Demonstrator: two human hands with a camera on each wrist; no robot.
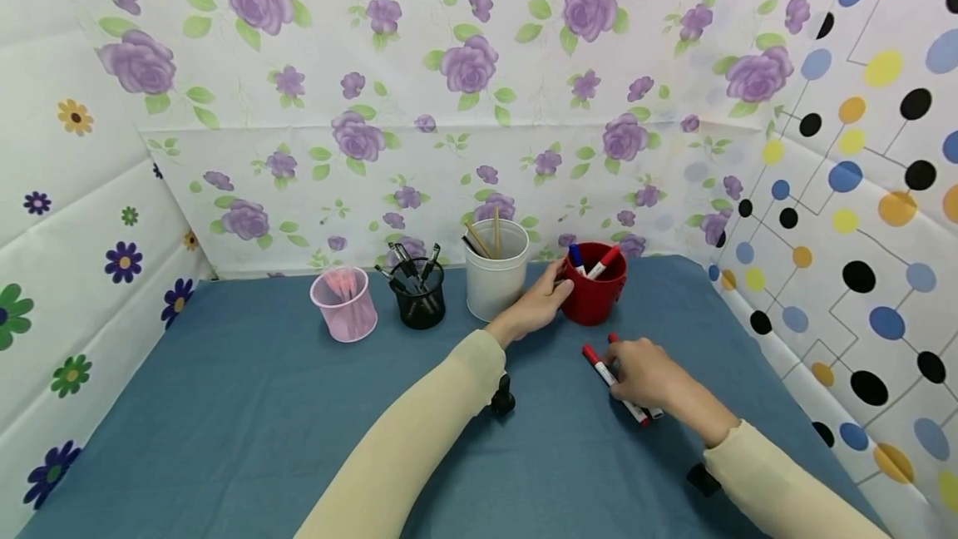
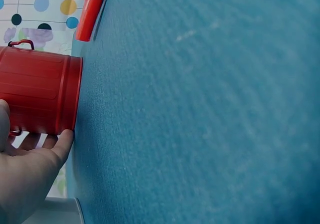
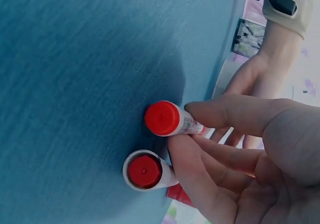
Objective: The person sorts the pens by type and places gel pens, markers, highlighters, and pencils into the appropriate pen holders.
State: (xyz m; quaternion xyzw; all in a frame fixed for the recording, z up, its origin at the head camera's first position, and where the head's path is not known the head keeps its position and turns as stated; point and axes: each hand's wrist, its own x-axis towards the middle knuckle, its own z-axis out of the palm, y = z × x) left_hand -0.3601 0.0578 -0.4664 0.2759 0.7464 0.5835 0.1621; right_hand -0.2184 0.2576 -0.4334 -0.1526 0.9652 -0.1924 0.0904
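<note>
My left hand holds the side of a small red bucket, with fingers spread around its wall in the left wrist view. A blue-capped marker and a red-capped marker stand in that bucket. In front of it, my right hand pinches a white marker with a red cap between thumb and forefinger. A second marker lies alongside the pinched one, partly hidden under the hand in the head view. Both lie at a slant, caps toward the bucket.
Left of the red bucket stand a white bucket with pencils, a black mesh cup with several dark pens, and a pink cup with pink sticks. A blue cloth covers the table. Patterned sheets hang behind and at both sides.
</note>
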